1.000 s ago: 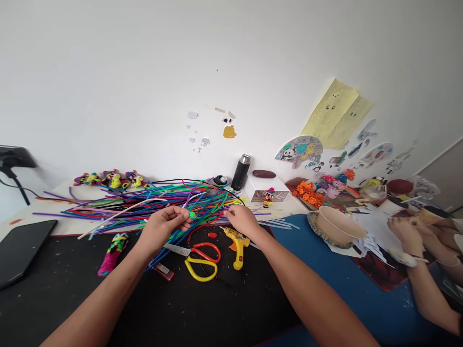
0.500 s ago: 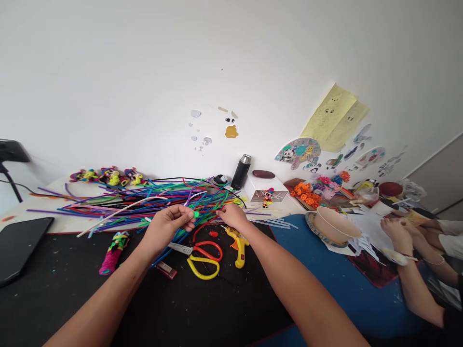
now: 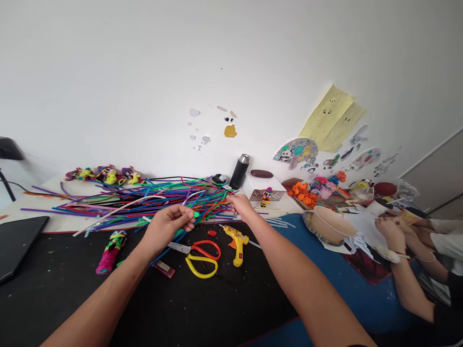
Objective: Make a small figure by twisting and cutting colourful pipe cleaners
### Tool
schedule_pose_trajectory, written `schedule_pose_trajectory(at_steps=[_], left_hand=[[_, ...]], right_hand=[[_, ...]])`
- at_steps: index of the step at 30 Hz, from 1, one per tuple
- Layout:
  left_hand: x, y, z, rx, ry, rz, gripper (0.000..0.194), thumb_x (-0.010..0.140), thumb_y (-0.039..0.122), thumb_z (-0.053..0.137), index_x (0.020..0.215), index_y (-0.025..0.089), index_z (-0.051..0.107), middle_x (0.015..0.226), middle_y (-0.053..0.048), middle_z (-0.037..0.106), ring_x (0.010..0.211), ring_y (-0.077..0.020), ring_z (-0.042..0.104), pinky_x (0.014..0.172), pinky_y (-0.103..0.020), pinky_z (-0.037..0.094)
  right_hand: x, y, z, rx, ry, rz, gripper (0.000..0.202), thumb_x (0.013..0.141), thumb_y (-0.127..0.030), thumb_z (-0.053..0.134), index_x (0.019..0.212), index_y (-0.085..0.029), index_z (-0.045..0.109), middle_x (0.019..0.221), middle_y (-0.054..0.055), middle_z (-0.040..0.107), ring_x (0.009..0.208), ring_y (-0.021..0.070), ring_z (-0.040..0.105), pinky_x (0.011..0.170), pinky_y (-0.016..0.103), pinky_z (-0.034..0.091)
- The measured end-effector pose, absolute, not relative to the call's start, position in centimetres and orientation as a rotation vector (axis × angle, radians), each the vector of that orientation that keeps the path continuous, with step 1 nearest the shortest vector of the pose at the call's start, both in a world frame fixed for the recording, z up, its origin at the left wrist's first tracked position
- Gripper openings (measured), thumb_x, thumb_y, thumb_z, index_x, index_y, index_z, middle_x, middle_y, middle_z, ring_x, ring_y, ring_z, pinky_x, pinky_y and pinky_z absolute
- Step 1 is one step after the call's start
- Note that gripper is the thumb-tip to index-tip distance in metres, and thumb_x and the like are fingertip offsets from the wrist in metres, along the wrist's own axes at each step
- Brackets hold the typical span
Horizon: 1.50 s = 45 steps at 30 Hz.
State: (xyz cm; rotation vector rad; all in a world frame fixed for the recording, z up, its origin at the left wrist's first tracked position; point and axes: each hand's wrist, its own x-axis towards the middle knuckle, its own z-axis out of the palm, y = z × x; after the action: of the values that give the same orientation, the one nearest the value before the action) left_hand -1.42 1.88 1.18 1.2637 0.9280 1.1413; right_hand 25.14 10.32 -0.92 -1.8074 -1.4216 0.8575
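- Left hand, center of frame: thumb and index pinch a small green piece; looks like fuzzy stem material, too small to be sure.
- Right hand, right of center: fingers curled in at the right-hand tips of the chenille-stem pile. Can't tell if they grip a stem; the tips are lost against the pile.
- Key relation: pile's long axis runs roughly left-right across mid-frame. Right hand is at its right end, left hand in front of its near edge.
- Green piece is left of the right hand, slightly lower in frame; clear gap between them.
- Below that gap: small red piece, scissors with blades pointing left, yellow glue gun with nozzle toward upper left. Glue gun is nearer the right hand, scissors nearer the left.
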Motion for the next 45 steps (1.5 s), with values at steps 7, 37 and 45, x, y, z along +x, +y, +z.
schedule_pose_trajectory(at_steps=[7, 37, 45], left_hand=[[-1.2, 1.8, 1.1, 1.302, 0.954, 1.127, 0.050, 0.063, 0.064, 0.090, 0.076, 0.019, 0.072, 0.066, -0.005, 0.073, 0.061, -0.0198, 0.067, 0.062, -0.033, 0.057], [-1.1, 2.2, -0.1, 1.102, 0.849, 1.200, 0.044, 0.064, 0.054, 0.094, 0.079, 0.017, 0.075, 0.074, -0.005, 0.073, 0.070, -0.0181, 0.068, 0.063, -0.027, 0.055], [-0.8, 1.7, 0.3, 0.972, 0.813, 1.224, 0.043, 0.060, 0.047, 0.098, 0.077, 0.015, 0.075, 0.083, -0.007, 0.075, 0.073, -0.0179, 0.069, 0.058, -0.024, 0.054]], right_hand=[[25.5, 11.1, -0.9, -1.732, -1.431, 0.838, 0.035, 0.104, -0.041, 0.044, 0.098, -0.015, 0.067, 0.053, -0.005, 0.050, 0.042, 0.0106, 0.046, 0.045, 0.022, 0.039], [26.4, 4.3, 4.2, -1.711, -1.885, 0.683, 0.037, 0.099, -0.045, 0.056, 0.092, -0.017, 0.079, 0.053, -0.004, 0.050, 0.051, 0.0145, 0.047, 0.054, 0.025, 0.034], [19.8, 0.0, 0.9, -1.308, -1.567, 1.445, 0.043, 0.087, -0.058, 0.070, 0.084, -0.015, 0.074, 0.043, -0.009, 0.041, 0.040, 0.0079, 0.031, 0.044, 0.022, 0.025]])
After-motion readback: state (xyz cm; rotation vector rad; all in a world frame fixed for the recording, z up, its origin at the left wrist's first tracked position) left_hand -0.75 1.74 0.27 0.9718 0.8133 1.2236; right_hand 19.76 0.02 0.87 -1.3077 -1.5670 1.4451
